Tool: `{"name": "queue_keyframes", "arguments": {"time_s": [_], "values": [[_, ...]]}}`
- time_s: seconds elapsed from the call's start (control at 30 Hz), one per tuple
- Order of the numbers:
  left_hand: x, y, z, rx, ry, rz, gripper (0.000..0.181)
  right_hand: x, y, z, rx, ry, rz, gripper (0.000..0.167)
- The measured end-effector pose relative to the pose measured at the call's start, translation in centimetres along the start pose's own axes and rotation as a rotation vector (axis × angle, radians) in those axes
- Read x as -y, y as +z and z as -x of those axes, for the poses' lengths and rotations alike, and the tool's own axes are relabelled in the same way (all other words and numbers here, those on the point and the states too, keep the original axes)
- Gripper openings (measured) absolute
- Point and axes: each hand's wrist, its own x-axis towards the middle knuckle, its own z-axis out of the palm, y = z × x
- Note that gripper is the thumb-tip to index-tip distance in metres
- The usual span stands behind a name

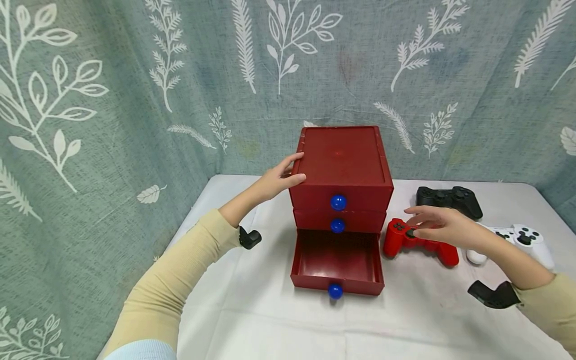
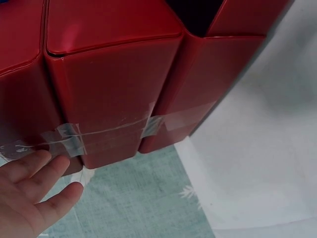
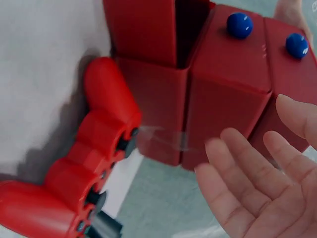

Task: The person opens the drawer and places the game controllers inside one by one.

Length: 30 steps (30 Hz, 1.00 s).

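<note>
A dark red chest of small drawers with blue ball knobs stands at the middle of the table. Its bottom drawer is pulled out, and no object shows inside. My left hand rests against the upper left side, thumb near the top edge. In the left wrist view, the fingers lie loosely spread beside the chest's taped side. To the right of the chest, my right hand hovers over a red game controller, holding nothing. The right wrist view shows its fingers extended and the controller apart from them.
A black game controller lies behind the red one. Further right is a white controller, partly hidden by the right forearm. A white cloth covers the table, and a green leaf-patterned curtain hangs behind it.
</note>
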Motion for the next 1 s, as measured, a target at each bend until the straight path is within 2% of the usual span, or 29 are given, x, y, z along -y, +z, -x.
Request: {"name": "queue_keyframes", "arguments": {"time_s": [0.17,0.37,0.6,0.83,1.0], "values": [[0.1,0.0,-0.1,-0.002,0.002,0.005,0.075,-1.2,-0.2,-0.1,-0.015,0.039,0.0,0.052],[0.1,0.0,-0.1,-0.003,0.007,0.006,0.084,-2.9,-0.1,-0.2,-0.021,0.087,-0.021,0.056],[0.0,0.0,0.0,-0.002,0.001,0.013,0.074,-5.2,0.6,-0.4,-0.031,0.142,-0.022,0.059],[0.0,0.1,0.0,-0.016,-0.005,-0.013,0.076,-6.8,1.1,-0.4,-0.042,0.186,0.013,0.064],[0.1,0.1,-0.1,-0.017,-0.012,-0.01,0.069,-7.8,1.6,-0.3,-0.038,0.231,0.008,0.067]]}}
